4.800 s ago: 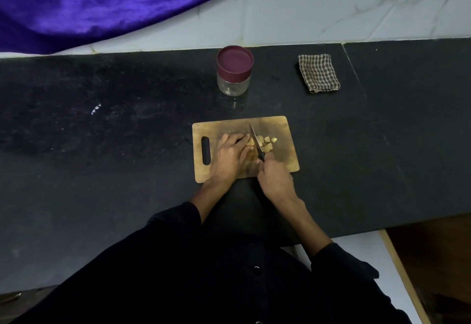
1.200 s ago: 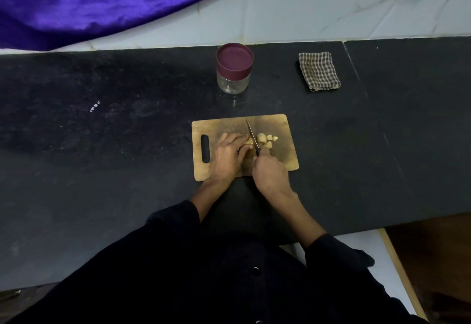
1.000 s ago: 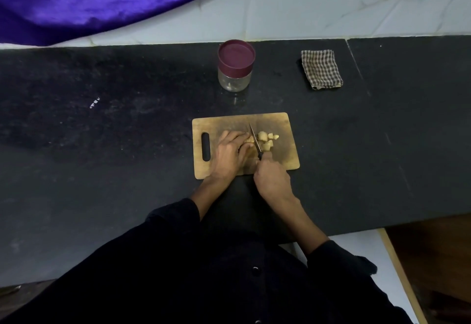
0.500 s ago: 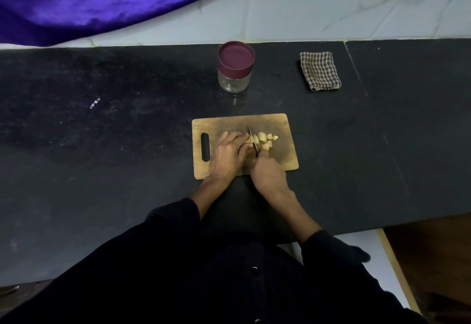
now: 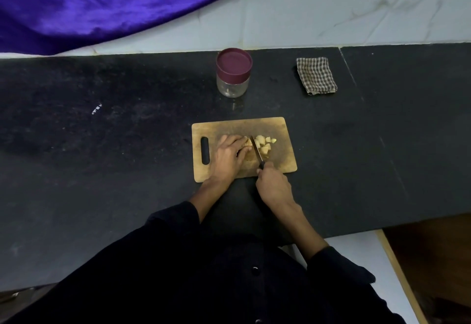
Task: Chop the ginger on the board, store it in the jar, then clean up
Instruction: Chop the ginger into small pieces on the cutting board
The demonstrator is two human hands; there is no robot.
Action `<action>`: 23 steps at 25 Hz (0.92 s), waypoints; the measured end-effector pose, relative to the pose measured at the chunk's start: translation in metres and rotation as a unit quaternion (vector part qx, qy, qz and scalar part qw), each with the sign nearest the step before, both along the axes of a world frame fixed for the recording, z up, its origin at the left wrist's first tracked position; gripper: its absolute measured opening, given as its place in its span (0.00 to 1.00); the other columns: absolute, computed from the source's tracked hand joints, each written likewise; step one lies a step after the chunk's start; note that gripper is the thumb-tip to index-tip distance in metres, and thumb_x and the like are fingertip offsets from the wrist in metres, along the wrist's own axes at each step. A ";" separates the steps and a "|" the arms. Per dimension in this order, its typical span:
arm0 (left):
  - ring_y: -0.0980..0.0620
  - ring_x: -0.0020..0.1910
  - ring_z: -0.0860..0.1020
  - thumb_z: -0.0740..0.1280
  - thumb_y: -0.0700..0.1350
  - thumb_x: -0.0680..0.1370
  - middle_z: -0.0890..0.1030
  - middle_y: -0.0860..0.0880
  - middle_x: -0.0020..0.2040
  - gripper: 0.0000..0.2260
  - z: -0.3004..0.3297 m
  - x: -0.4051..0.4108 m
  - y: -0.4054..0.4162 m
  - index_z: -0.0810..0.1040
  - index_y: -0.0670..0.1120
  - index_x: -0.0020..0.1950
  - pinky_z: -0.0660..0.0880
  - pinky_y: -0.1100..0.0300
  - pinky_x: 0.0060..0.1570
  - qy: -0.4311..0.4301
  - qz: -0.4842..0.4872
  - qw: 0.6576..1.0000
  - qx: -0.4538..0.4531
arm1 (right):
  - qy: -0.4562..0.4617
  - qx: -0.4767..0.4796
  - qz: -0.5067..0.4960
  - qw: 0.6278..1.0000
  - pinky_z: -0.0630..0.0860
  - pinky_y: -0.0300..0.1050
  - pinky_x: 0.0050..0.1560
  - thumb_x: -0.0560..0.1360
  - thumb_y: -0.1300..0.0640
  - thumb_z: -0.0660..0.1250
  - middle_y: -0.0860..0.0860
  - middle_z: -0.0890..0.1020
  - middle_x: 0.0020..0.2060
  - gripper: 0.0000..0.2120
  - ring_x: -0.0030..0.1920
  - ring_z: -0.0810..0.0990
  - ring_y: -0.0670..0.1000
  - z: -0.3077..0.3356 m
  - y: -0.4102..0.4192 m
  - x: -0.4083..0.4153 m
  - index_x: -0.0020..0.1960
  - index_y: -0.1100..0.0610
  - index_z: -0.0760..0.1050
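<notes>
- Left hand (image 5: pixel 229 156) lies palm-down on the wooden cutting board (image 5: pixel 283 163), fingers curled close together, tips pressing the uncut ginger piece (image 5: pixel 247 142); most of that piece is hidden under the fingers, so its shape can't be told.
- Right hand (image 5: pixel 274 186) sits at the near edge of the board, fingers wrapped tight round the handle of the knife (image 5: pixel 257 150); handle itself barely shows past the knuckles.
- Knife blade runs away from the right fingers twd the far side of the board, tilted a bit left, edge down just beside the left fingertips, probably touching the ginger there, but the view is too dim to be sure.
- Cut ginger chunks (image 5: pixel 263 144) sit in a small heap on the board just right of the blade, i.e. on the side away from the left fingers.
- Board's slot handle (image 5: pixel 205 150) is left of the left hand, near its knuckles.
- Jar (image 5: pixel 233 73) w/ dark red lid on, clear body, stands upright on the black counter (image 5: pixel 102 145), well beyond both sets of fingertips, apart from the board.
- Checked cloth (image 5: pixel 316 75), folded, lies on the counter beyond & right of the right hand, apart from the jar.
- Purple fabric (image 5: pixel 102 5) hangs over the pale wall at far left.
- Dark sleeves (image 5: pixel 175 219) cover both forearms partway.
</notes>
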State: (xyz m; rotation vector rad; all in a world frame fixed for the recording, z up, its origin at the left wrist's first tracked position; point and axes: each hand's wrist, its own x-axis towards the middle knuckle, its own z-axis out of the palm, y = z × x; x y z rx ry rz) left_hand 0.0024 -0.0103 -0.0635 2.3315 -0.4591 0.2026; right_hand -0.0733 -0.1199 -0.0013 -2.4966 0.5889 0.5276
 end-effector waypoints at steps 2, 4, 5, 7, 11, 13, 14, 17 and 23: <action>0.48 0.52 0.75 0.70 0.44 0.76 0.81 0.46 0.51 0.12 0.001 -0.001 0.000 0.81 0.40 0.57 0.75 0.56 0.53 -0.001 0.001 1.000 0.000 | -0.002 0.003 -0.009 1.000 0.76 0.57 0.52 0.84 0.53 0.55 0.57 0.80 0.53 0.11 0.53 0.79 0.59 -0.001 -0.003 -0.001 0.60 0.59 0.69; 0.48 0.52 0.76 0.70 0.43 0.76 0.81 0.45 0.51 0.12 0.001 -0.001 0.002 0.81 0.39 0.57 0.75 0.56 0.54 -0.011 0.001 1.000 -0.001 | -0.005 0.010 -0.014 1.000 0.75 0.56 0.51 0.84 0.53 0.55 0.57 0.80 0.52 0.11 0.53 0.79 0.59 0.000 -0.006 -0.002 0.60 0.59 0.69; 0.47 0.52 0.76 0.70 0.43 0.76 0.81 0.45 0.52 0.12 0.001 -0.001 0.002 0.81 0.39 0.57 0.75 0.55 0.54 -0.012 0.001 1.000 0.000 | -0.010 0.014 -0.016 1.000 0.74 0.54 0.50 0.84 0.53 0.55 0.57 0.80 0.52 0.11 0.54 0.79 0.59 0.002 -0.007 -0.002 0.60 0.59 0.70; 0.47 0.52 0.76 0.69 0.43 0.76 0.81 0.45 0.52 0.12 0.002 -0.002 0.001 0.81 0.39 0.57 0.75 0.55 0.53 -0.011 -0.001 1.000 0.003 | -0.023 0.023 -0.021 0.999 0.74 0.53 0.48 0.84 0.53 0.55 0.57 0.80 0.51 0.11 0.53 0.79 0.58 0.003 -0.008 -0.001 0.60 0.59 0.70; 0.47 0.53 0.75 0.68 0.43 0.77 0.81 0.45 0.53 0.12 0.002 -0.002 0.001 0.80 0.39 0.58 0.75 0.53 0.53 0.001 -0.004 1.000 0.006 | -0.046 0.035 -0.019 0.998 0.77 0.55 0.49 0.84 0.52 0.56 0.54 0.80 0.48 0.10 0.49 0.80 0.55 0.004 -0.007 0.001 0.58 0.58 0.71; 0.47 0.53 0.75 0.68 0.43 0.77 0.81 0.45 0.53 0.12 0.003 -0.001 0.002 0.80 0.39 0.58 0.75 0.53 0.53 0.000 -0.006 1.000 0.006 | -0.051 0.038 -0.011 0.998 0.77 0.54 0.47 0.84 0.53 0.56 0.54 0.79 0.46 0.10 0.47 0.80 0.54 0.005 -0.007 0.002 0.57 0.58 0.70; 0.47 0.53 0.75 0.68 0.42 0.77 0.81 0.45 0.53 0.12 0.003 -0.001 0.002 0.80 0.39 0.58 0.75 0.54 0.52 -0.002 -0.006 1.000 0.005 | -0.052 0.038 -0.006 0.998 0.77 0.52 0.45 0.84 0.53 0.56 0.54 0.79 0.45 0.10 0.46 0.79 0.54 0.005 -0.006 0.002 0.57 0.58 0.70; 0.47 0.53 0.75 0.69 0.41 0.76 0.81 0.44 0.52 0.12 0.005 -0.002 0.002 0.80 0.39 0.58 0.75 0.55 0.52 -0.007 -0.006 1.000 0.003 | -0.056 0.039 0.003 0.998 0.76 0.52 0.44 0.84 0.53 0.56 0.54 0.78 0.44 0.09 0.45 0.79 0.53 0.005 -0.005 0.002 0.56 0.58 0.70; 0.47 0.53 0.75 0.69 0.42 0.76 0.81 0.45 0.53 0.12 0.004 -0.002 0.002 0.80 0.39 0.58 0.75 0.56 0.51 -0.008 -0.004 1.000 0.005 | -0.048 0.035 0.016 0.998 0.74 0.49 0.41 0.84 0.53 0.57 0.50 0.75 0.41 0.06 0.42 0.77 0.51 0.006 -0.004 0.002 0.52 0.55 0.67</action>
